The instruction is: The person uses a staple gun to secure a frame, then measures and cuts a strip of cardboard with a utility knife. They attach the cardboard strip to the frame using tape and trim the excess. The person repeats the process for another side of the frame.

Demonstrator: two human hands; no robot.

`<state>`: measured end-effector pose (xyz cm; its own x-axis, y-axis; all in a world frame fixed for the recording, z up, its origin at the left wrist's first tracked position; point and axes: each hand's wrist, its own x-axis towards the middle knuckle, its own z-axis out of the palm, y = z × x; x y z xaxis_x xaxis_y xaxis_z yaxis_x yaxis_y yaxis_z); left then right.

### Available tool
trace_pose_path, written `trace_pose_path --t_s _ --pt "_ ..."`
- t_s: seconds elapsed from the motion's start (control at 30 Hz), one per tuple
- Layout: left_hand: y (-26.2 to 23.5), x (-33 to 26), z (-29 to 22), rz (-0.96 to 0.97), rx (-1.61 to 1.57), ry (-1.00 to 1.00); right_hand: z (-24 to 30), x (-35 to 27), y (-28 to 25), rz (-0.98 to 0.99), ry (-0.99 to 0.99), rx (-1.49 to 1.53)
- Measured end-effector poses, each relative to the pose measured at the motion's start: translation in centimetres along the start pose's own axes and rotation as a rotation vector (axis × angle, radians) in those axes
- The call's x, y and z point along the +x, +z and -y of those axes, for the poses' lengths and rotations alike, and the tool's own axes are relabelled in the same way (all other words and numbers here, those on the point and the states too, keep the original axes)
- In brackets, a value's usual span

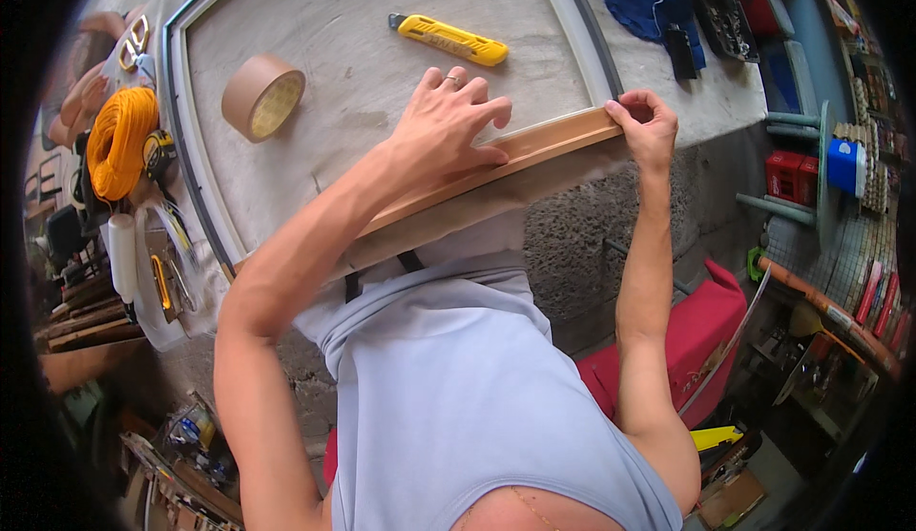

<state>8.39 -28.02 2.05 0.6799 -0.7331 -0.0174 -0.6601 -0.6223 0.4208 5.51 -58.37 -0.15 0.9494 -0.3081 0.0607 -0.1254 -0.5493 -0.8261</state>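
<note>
A rectangular frame with pale and dark edges lies on the worktable. Along its near side runs a strip of brown tape, slanting up to the right. My left hand rests over this side with its fingers apart and its thumb touching the brown strip. At the near right corner, my right hand pinches the strip's end between thumb and forefinger. Inside the frame lie a roll of brown tape on its side and a yellow utility knife, just beyond my left hand.
Orange cord, a tape measure, scissors and a clear bag of tools sit at the left. Another person's hand shows at the far left. Dark blue cloth lies far right, near a stool.
</note>
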Motion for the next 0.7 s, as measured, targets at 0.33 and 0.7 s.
trace_pose_path --t_s 0.33,0.7 --pt "-2.7 -11.2 2.7 -0.011 0.117 -0.098 -2.0 0.7 -0.6 0.022 0.011 0.061" --pt "-6.2 -21.8 5.8 0.052 0.166 -0.297 -1.9 1.2 -0.6 0.074 0.036 0.129"
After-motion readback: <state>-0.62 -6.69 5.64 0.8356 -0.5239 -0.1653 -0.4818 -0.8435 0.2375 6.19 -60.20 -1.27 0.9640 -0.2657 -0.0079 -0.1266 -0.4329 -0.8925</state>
